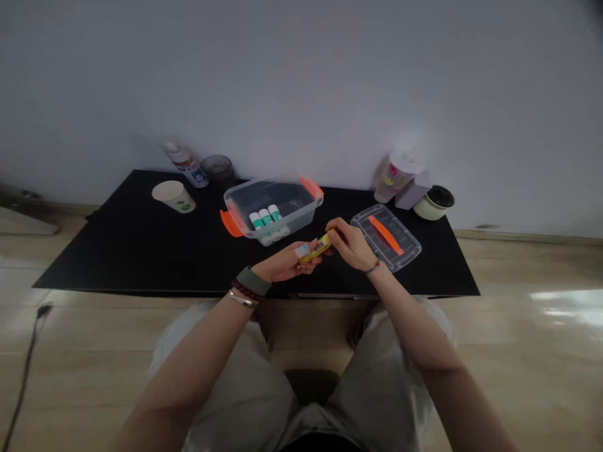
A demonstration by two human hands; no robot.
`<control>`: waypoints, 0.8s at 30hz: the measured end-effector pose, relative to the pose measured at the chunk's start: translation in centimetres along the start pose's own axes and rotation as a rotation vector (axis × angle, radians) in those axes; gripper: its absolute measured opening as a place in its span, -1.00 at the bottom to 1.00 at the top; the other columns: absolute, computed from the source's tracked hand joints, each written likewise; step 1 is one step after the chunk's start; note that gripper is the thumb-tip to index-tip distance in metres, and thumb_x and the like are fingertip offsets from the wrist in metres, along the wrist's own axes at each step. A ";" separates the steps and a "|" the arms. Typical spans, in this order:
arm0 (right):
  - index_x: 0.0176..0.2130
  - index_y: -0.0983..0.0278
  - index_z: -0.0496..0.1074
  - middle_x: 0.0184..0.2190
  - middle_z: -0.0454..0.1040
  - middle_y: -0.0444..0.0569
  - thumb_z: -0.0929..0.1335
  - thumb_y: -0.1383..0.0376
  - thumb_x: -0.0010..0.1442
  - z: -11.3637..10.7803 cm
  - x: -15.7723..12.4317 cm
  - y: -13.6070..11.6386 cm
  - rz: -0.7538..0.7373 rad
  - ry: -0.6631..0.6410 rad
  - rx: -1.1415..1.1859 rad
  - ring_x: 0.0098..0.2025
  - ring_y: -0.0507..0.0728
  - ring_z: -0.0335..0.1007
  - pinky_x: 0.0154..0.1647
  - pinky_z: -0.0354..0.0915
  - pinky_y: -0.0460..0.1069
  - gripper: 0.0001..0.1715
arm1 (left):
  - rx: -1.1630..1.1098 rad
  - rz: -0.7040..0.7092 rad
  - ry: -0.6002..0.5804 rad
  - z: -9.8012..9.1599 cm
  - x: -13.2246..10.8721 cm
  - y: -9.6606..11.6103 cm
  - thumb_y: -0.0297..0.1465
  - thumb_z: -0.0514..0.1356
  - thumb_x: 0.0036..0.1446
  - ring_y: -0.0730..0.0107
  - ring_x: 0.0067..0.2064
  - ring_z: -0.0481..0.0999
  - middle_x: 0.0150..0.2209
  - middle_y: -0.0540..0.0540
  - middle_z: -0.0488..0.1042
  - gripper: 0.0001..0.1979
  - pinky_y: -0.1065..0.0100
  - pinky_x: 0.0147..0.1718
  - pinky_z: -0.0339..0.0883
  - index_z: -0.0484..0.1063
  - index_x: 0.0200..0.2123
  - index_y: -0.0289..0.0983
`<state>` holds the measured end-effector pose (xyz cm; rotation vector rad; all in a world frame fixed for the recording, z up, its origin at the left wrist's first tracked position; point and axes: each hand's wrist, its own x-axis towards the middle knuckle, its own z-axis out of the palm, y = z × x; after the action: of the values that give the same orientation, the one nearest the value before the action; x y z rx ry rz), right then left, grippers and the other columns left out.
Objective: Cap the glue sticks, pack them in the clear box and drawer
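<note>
Both hands are together above the front of the black table (207, 263). My left hand (285, 260) is closed round the lower left end of a slim yellow tube (321, 243) with a barcode, its exact kind unclear. A small white-and-blue patch shows by my left thumb. On the tube's upper right end, the fingers of my right hand (351, 243) are closed. Just behind my hands stands a clear plastic box (299, 216) with orange handles. Several white-capped, green-labelled sticks (266, 217), which look like glue sticks, lie inside it.
Right of my hands lies the box's clear lid (409, 246) with an orange handle. Along the wall stand a spray can (186, 164), a dark cup (219, 169), a lidded drink cup (393, 179), a lilac box (413, 190) and a pale green pot (431, 207). A paper cup (174, 196) is at left.
</note>
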<state>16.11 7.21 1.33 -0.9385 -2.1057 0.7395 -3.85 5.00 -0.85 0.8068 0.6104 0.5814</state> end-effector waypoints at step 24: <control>-0.48 0.19 0.06 -0.62 0.08 -0.25 0.17 0.15 0.35 2.3 0.3 0.1 0.225 0.064 0.101 -0.56 -0.03 0.05 -0.49 -0.02 -0.09 -0.62 | 0.448 0.147 0.183 1.3 0.2 -0.9 0.09 0.11 0.18 0.59 -0.56 0.10 -0.52 0.06 0.24 -0.49 0.49 -0.61 -0.03 0.32 -0.33 -0.30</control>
<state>14.28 7.02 -0.01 -1.1400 -1.9082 0.9083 -2.54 4.01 -0.92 1.2355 0.8709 0.6673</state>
